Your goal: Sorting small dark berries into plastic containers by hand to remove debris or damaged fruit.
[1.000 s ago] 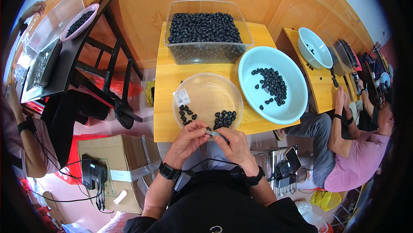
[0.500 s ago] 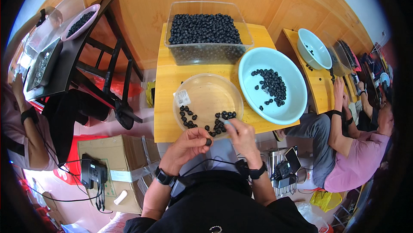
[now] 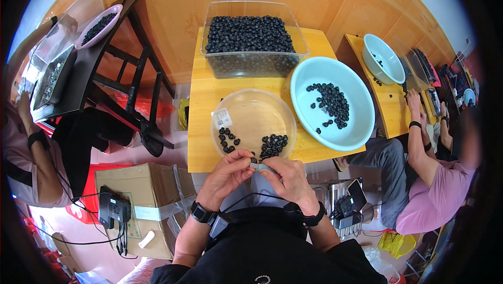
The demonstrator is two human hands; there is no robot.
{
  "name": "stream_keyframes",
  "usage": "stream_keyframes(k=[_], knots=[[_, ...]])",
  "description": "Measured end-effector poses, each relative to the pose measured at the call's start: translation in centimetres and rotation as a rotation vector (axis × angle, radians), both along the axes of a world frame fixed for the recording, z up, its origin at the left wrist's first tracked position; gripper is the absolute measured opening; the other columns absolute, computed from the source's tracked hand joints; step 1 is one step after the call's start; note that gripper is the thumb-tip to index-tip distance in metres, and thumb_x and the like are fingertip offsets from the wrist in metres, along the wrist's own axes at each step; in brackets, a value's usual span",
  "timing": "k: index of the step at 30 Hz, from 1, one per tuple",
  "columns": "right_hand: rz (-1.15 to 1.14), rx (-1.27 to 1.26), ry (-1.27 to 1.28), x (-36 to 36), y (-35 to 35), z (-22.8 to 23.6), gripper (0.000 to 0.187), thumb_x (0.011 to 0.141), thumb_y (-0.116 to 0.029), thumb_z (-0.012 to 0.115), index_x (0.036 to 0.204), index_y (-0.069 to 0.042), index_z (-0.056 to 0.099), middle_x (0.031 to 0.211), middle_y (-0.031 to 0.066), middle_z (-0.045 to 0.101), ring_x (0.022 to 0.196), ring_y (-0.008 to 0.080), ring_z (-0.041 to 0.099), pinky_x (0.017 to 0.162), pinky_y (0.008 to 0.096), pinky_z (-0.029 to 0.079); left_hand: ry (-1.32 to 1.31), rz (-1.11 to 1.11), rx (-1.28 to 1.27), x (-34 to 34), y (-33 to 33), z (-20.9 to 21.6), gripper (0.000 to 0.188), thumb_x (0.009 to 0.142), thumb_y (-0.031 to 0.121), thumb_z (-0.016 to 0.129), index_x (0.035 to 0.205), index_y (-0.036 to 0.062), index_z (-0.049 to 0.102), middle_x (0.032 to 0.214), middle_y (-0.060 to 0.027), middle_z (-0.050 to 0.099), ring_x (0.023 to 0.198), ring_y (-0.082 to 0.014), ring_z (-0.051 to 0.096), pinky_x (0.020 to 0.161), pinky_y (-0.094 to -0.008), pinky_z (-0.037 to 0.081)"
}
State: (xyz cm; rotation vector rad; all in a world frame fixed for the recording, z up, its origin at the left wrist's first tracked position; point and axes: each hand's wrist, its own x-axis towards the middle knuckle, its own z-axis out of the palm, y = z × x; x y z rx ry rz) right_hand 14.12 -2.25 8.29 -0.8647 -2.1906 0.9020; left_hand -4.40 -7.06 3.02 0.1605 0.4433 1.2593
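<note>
My left hand (image 3: 229,174) pinches a small round black part (image 3: 253,160) at the table's near edge. In my right hand (image 3: 290,178) is a small tool with a pale grey-blue handle (image 3: 266,168), its end against or close to that part; fingers hide the exact contact. Just beyond my hands lies a shallow round clear tray (image 3: 253,91) with loose black ring-shaped parts in it. One group (image 3: 226,140) sits at the tray's left, another (image 3: 274,145) at its right. A light-blue basin (image 3: 361,137) to the right holds more black parts.
A clear rectangular bin (image 3: 251,69) full of black parts stands at the back of the yellow table (image 3: 201,95). A cardboard box (image 3: 157,195) is at lower left. People sit at tables on both sides; another blue basin (image 3: 385,74) is at right.
My right hand has come left and down from the tray's right-hand group, bringing the tool to the black part in my left hand. My left hand has shifted slightly.
</note>
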Motion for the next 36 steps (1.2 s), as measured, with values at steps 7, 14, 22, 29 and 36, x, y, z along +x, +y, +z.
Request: stream_keyframes(k=[7,14,22,29,36], knots=[[0.016,0.033,-0.029,0.0,0.2,-0.4,0.016,0.082,-0.015,0.065,0.091,-0.001,0.064,0.074,0.0103,0.063,0.055,0.0246,0.061,0.05,0.0308,0.046,0.003,-0.013,0.001,0.0,-0.1,-0.1,0.017,0.087,0.003,0.062,0.104,0.0032,0.061,0.09,-0.0065,0.066,0.081,-0.0156,0.068,0.072,-0.0247,0.058],[0.005,0.054,-0.019,-0.1,0.2,-0.5,0.016,0.082,-0.014,0.065,0.09,-0.001,0.064,0.074,0.0105,0.063,0.056,0.0258,0.061,0.05,0.0311,0.046,-0.034,-0.045,-0.001,-0.3,0.0,-0.2,0.015,0.087,0.004,0.063,0.102,0.0024,0.061,0.089,-0.0073,0.066,0.079,-0.0158,0.068,0.071,-0.0239,0.058],[-0.165,0.092,-0.08,0.4,1.8,-2.9,0.016,0.085,-0.02,0.064,0.09,-0.005,0.064,0.074,0.013,0.063,0.062,0.0357,0.06,0.052,0.04,0.046,-0.017,-0.112,0.024,-0.4,-0.5,0.3,0.014,0.086,0.002,0.063,0.1,0.0022,0.061,0.088,-0.0088,0.066,0.077,-0.0156,0.068,0.069,-0.0242,0.058],[-0.192,-0.209,-0.112,1.3,1.6,-0.9,0.018,0.083,-0.015,0.066,0.096,-0.003,0.063,0.076,0.0151,0.063,0.064,0.0317,0.061,0.058,0.0364,0.047,0.246,-0.009,-0.039,-0.5,-0.1,0.3,0.016,0.084,0.001,0.066,0.099,0.0024,0.06,0.088,-0.0073,0.066,0.075,-0.0153,0.067,0.068,-0.0237,0.057],[-0.015,-0.16,0.056,0.5,-0.1,-0.6,0.028,0.076,-0.009,0.072,0.102,-0.004,0.063,0.087,0.0116,0.062,0.077,0.0297,0.062,0.066,0.035,0.049,0.395,-0.097,0.008,1.4,0.5,0.5,0.02,0.083,0.006,0.068,0.101,0.005,0.058,0.089,-0.0056,0.066,0.077,-0.013,0.066,0.067,-0.0227,0.055]])
